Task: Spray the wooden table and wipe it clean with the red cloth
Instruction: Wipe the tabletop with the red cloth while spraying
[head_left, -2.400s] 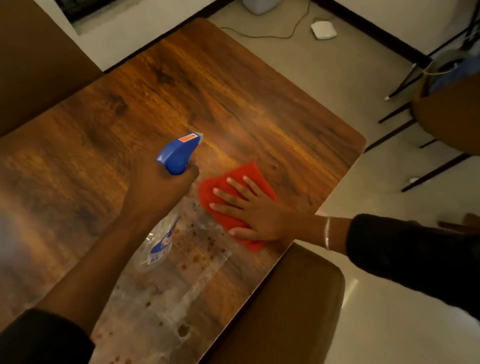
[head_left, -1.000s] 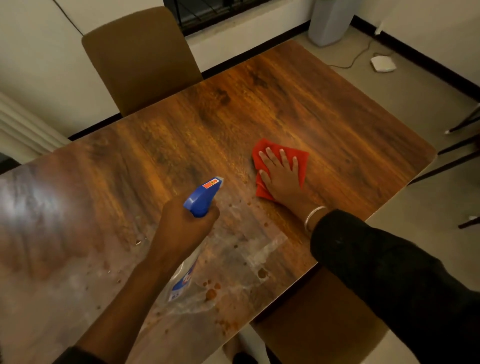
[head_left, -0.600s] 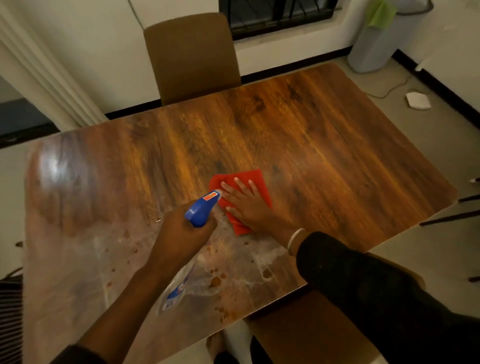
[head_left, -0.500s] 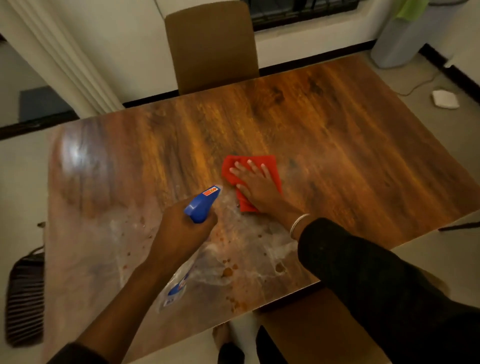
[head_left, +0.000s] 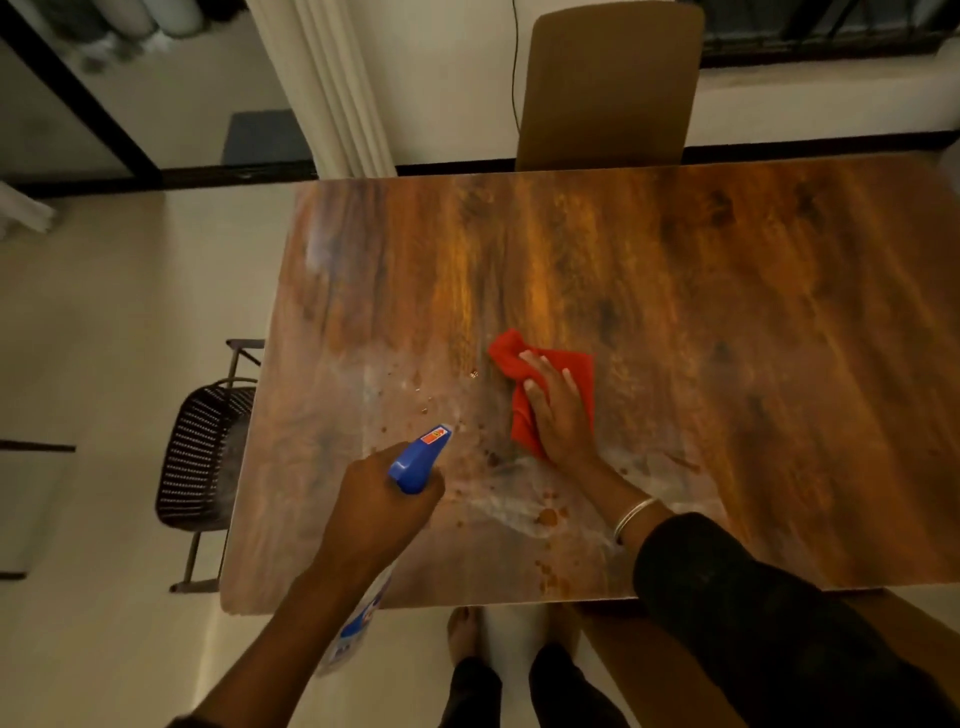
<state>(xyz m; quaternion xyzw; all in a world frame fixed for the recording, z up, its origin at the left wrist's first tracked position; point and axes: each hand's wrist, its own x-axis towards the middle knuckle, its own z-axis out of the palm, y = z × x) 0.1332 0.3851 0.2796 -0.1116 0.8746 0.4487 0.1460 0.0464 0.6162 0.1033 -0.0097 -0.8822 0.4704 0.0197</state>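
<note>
Our left hand (head_left: 382, 512) grips the sprayer (head_left: 418, 460); right hand (head_left: 558, 415) lies flat on the cloth (head_left: 522, 415) mid-bench (head_left: 727, 312). Risk: we smear those brown spots (head_left: 545, 517) around, or spray the cloth hand.

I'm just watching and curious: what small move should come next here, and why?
Probably draw the right hand, pressing the red cloth, back toward the near edge. Brown specks and a pale wet smear lie there on the table, and the left hand already aims the spray bottle that way.
</note>
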